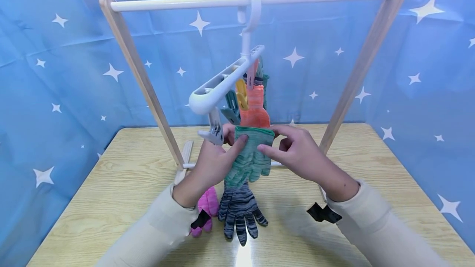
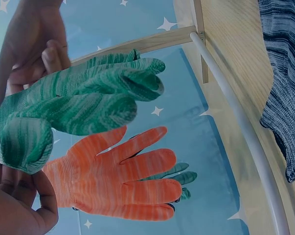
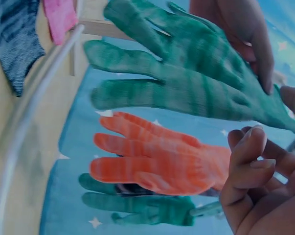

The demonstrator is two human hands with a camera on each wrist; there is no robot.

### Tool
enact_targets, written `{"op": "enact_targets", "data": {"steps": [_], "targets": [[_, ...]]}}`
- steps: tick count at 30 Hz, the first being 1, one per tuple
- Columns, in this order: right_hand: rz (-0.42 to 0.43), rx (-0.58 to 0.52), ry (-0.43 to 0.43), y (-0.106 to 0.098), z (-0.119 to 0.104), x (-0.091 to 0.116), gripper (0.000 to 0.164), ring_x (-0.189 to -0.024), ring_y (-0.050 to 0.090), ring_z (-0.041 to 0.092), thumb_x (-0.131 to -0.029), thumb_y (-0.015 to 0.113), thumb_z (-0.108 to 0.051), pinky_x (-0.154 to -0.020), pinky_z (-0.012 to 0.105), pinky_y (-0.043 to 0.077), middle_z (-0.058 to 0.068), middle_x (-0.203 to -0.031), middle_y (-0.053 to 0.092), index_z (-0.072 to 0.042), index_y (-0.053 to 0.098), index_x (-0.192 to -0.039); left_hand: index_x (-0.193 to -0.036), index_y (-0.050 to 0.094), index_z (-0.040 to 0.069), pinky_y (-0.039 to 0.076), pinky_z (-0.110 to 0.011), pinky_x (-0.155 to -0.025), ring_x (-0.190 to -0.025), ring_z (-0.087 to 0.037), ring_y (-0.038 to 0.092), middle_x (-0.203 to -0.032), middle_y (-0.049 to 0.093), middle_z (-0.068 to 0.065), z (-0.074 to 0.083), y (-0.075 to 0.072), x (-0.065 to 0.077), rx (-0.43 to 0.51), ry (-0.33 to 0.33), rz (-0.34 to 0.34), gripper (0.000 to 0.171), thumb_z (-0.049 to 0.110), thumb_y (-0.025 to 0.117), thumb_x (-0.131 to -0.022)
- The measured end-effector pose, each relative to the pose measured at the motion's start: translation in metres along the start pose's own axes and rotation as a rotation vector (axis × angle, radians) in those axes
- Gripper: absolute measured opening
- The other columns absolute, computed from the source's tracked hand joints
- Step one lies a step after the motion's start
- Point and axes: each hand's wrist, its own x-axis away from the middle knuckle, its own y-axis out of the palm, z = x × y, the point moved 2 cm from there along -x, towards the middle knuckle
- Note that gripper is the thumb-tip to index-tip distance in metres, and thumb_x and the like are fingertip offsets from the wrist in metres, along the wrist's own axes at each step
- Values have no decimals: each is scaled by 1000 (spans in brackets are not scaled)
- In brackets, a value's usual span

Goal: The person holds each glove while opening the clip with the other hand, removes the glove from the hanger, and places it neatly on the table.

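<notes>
A green striped glove (image 1: 252, 151) hangs fingers-down between both hands, below the hanger. My left hand (image 1: 217, 160) pinches the left side of its cuff, thumb on the near face. At the cuff's right side, my right hand (image 1: 300, 153) pinches the edge, its other fingers curled. Behind it, an orange glove (image 1: 255, 106) hangs from the white hanger (image 1: 226, 79) by a pink clip (image 1: 251, 76). A yellow clip (image 1: 242, 94), a dark green clip (image 1: 231, 108) and a grey clip (image 1: 214, 129) hang nearer, the grey one beside my left hand.
The hanger hooks over the white rod (image 1: 178, 3) of a wooden-sided rack (image 1: 142, 79). Another green glove (image 3: 152, 208) hangs behind the orange one. On the table (image 1: 111, 201) lie a dark grey striped glove (image 1: 241, 209) and a pink glove (image 1: 209, 203), partly hidden by my left arm.
</notes>
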Motion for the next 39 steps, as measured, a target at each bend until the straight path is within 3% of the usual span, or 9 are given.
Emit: {"op": "enact_targets", "data": {"steps": [5, 9, 13, 16, 17, 19, 21, 29, 39], "targets": [[-16, -22, 18, 7, 10, 4, 30, -44, 39, 15, -92, 70, -45, -43, 30, 36, 0, -53, 41, -22, 67, -112, -88, 56, 8, 42, -36, -76, -79, -19, 48, -81, 49, -5, 0, 2, 0, 1, 3, 4, 17, 20, 64, -99], [-17, -25, 14, 11, 15, 7, 27, -43, 39, 14, -92, 70, -43, -42, 30, 35, -1, -52, 41, -21, 67, -108, -91, 58, 8, 44, -37, -77, -79, -19, 49, -81, 51, -5, -2, 5, 0, 29, 11, 10, 14, 19, 64, -98], [-6, -17, 3, 14, 21, 9, 23, -43, 41, 14, -93, 70, -41, -74, 40, 43, -2, -51, 41, -21, 67, -104, -94, 58, 9, 45, -34, -77, -80, -18, 50, -81, 52, -4, -3, 8, 0, 38, 13, 11, 13, 20, 64, -98], [-22, -35, 14, 17, 27, 11, 22, -43, 42, 14, -94, 69, -40, -79, 43, 41, -2, -52, 42, -21, 67, -104, -92, 56, 10, 44, -32, -76, -79, -18, 51, -81, 51, -4, -5, 9, 1, 35, 12, 10, 15, 20, 64, -98], [-30, -43, 19, 18, 29, 12, 22, -43, 41, 14, -94, 69, -40, -77, 40, 43, -2, -52, 42, -21, 68, -104, -92, 57, 10, 44, -32, -76, -79, -18, 51, -80, 51, -4, -5, 10, 1, 38, 12, 10, 14, 20, 64, -98], [-51, -58, 30, 20, 33, 13, 22, -43, 39, 13, -94, 68, -41, -58, 34, 44, -2, -52, 42, -21, 68, -104, -89, 56, 9, 43, -32, -75, -78, -18, 50, -80, 50, -4, -5, 10, 1, 38, 12, 6, 16, 21, 64, -98], [-63, -64, 36, 21, 37, 15, 22, -43, 37, 12, -94, 68, -42, -45, 30, 38, -3, -52, 41, -21, 67, -99, -89, 58, 9, 44, -31, -75, -77, -18, 50, -80, 51, -4, -5, 11, 1, 40, 13, 2, 15, 20, 63, -99], [-121, -156, 6, 27, 47, 23, 37, -42, 37, 11, -97, 65, -36, -43, 29, 35, -3, -52, 37, -12, 47, -75, -100, 65, 10, 45, -32, -76, -78, -18, 54, -83, 55, -5, -7, 13, 3, 21, -41, -21, 13, 22, 63, -99], [-146, -187, 1, 29, 54, 31, 42, -42, 39, 13, -100, 61, -35, -45, 29, 37, 0, -53, 39, -12, 41, -71, -97, 62, 8, 43, -31, -75, -80, -20, 51, -82, 50, -5, -9, 18, 5, 22, -59, -23, 13, 21, 64, -98]]}}
